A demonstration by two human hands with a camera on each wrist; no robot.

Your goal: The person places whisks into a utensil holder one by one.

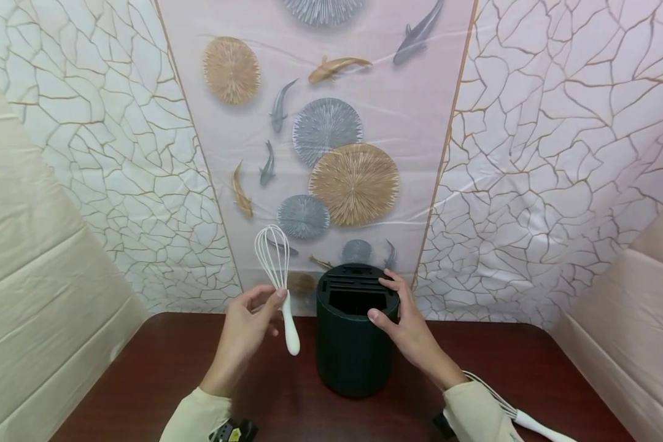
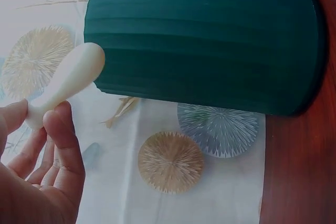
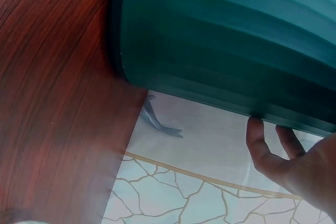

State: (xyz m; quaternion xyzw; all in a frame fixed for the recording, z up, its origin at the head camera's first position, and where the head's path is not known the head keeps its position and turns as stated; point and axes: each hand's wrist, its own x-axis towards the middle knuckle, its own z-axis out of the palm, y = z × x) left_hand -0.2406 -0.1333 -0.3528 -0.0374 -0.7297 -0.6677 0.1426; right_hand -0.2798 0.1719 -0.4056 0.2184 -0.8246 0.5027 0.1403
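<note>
My left hand (image 1: pixel 265 307) pinches a white whisk (image 1: pixel 276 270) by its handle, wires pointing up, just left of a dark green ribbed utensil holder (image 1: pixel 353 344). The left wrist view shows the whisk handle (image 2: pixel 68 80) between thumb and fingers (image 2: pixel 60 129), close to the holder's side (image 2: pixel 205 40). My right hand (image 1: pixel 398 313) grips the holder's slotted top, thumb at the front rim and fingers on top. In the right wrist view its fingers (image 3: pixel 262 145) lie against the holder wall (image 3: pixel 231 40). The holder stands upright on the table.
The dark red wooden table (image 1: pixel 143 380) ends at a patterned sheet wall (image 1: pixel 530 153) just behind the holder. A second white whisk (image 1: pixel 522 417) lies on the table at the bottom right, beside my right sleeve (image 1: pixel 475 411).
</note>
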